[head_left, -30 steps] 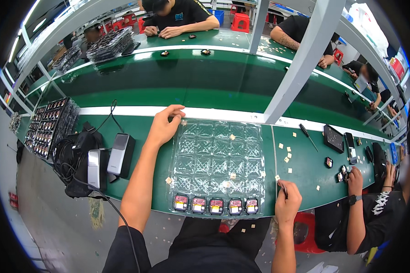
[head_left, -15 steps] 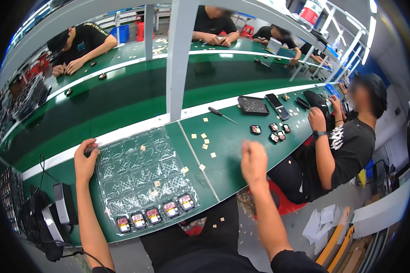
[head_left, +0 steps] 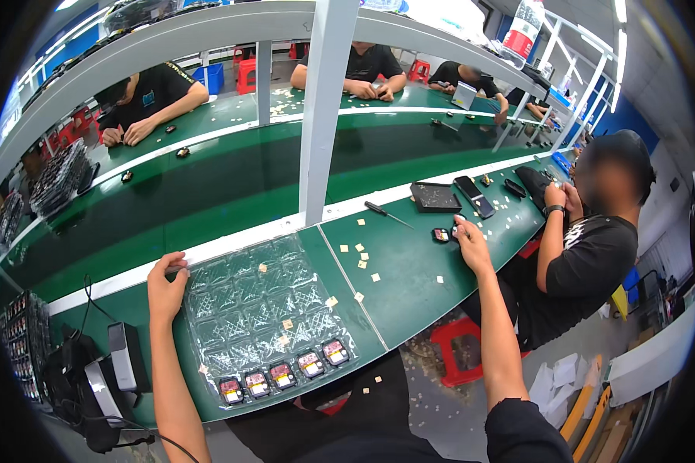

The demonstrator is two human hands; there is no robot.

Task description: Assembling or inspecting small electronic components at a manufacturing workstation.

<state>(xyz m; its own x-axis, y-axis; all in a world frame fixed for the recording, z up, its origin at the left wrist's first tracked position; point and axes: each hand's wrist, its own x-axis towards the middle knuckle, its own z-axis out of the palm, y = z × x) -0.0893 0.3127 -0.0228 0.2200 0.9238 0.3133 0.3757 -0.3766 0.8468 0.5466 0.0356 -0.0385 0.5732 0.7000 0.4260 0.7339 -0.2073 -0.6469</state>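
Since the earlier frame, the right hand (head_left: 472, 239) has travelled from the open middle of the bench to the loose devices at its far right, while the left hand (head_left: 167, 289) has stayed by the tray's upper-left corner; the work now centres, it appears, on those loose pieces rather than on the tray. Viewed from left to right: a stack of filled trays (head_left: 25, 339) stands at the bench end, then a smooth grey box (head_left: 123, 356) with rounded edges. Next comes the left hand, thumb and fingers curled but apart, with nothing clearly visible between them. Beside it lies the clear plastic tray (head_left: 239, 307), thin, glossy and moulded into square cells with crisscross ribs; five rounded-square devices (head_left: 283, 376), black-rimmed with reddish and white faces, occupy the row nearest the person. Thin, matt tan squares (head_left: 345, 248) are scattered across tray and green bench top (head_left: 409, 270). Farther along lies a slender dark-handled screwdriver (head_left: 378, 210). One loose device (head_left: 440, 235) rests just beside the right fingertips, which are drawn close together; whether they grip another cannot be told. Beyond are a shallow black bin (head_left: 436, 198) and a flat, dark phone-like slab (head_left: 475, 197).
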